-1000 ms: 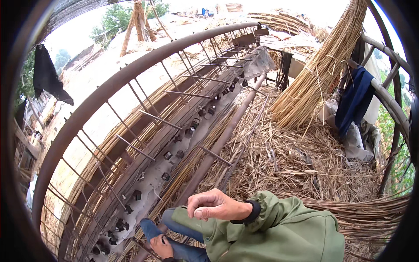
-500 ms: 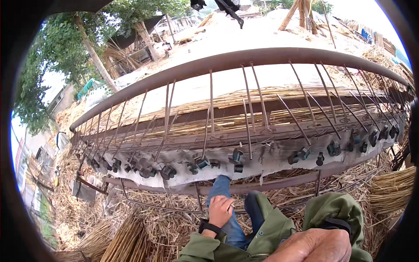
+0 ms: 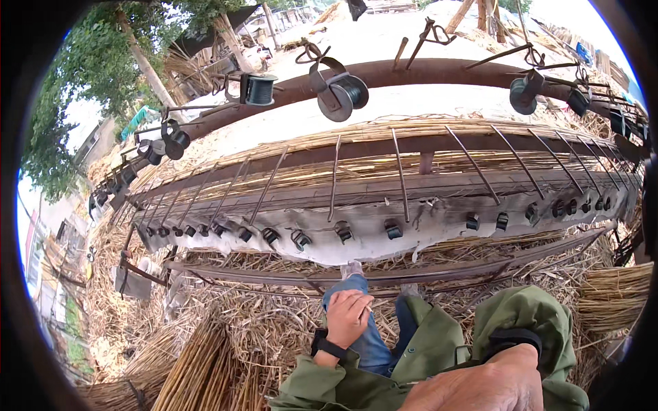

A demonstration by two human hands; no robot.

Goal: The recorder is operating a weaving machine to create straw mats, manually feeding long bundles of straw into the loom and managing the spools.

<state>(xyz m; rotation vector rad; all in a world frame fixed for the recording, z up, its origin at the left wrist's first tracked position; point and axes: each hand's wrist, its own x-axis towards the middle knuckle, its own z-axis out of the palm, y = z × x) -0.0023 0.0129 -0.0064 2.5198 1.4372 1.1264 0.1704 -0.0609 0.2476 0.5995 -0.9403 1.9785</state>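
1. The left hand [image 3: 347, 316] rested loosely curled on the knee [image 3: 363, 335], holding nothing I could see.
2. The right hand [image 3: 483, 387] hung near the lens — grip not discernible.
3. The reed-weaving frame [image 3: 384, 198] stood just ahead, untouched — seemingly a pause; resuming calls for reaching the reed bundle [image 3: 199, 370].

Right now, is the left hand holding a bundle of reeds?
No, the left hand rests on the knee of the blue jeans, holding no reeds.
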